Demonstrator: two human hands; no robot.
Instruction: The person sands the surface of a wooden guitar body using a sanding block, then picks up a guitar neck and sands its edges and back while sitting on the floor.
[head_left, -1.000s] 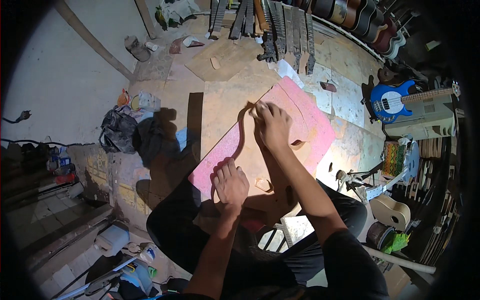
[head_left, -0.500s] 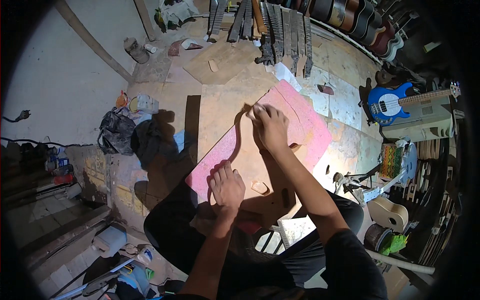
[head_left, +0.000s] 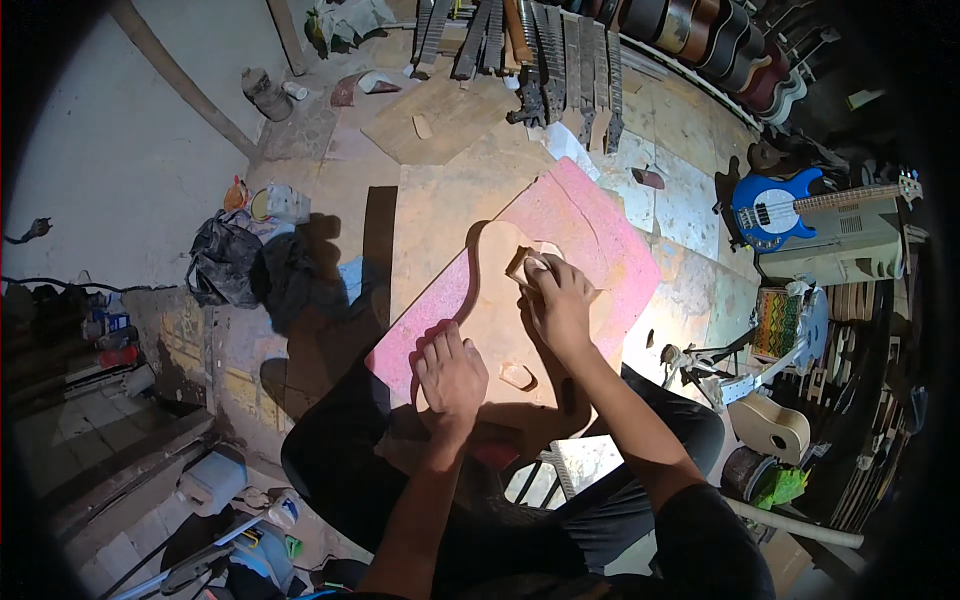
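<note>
Right hand (head_left: 558,300) presses what looks like a sanding block (head_left: 524,266) onto the wooden guitar body (head_left: 500,330); left hand (head_left: 450,372) lies flat, steadying it nearer the lap. Sanding underway; even strokes needed.

Support: workshop floor (head_left: 440,200), patchy board and concrete | Directly on it: pink foam pad (head_left: 590,225); black bag (head_left: 225,262); plastic bottle (head_left: 265,95); row of guitar necks (head_left: 540,45); blue electric bass (head_left: 775,205), far right
</note>
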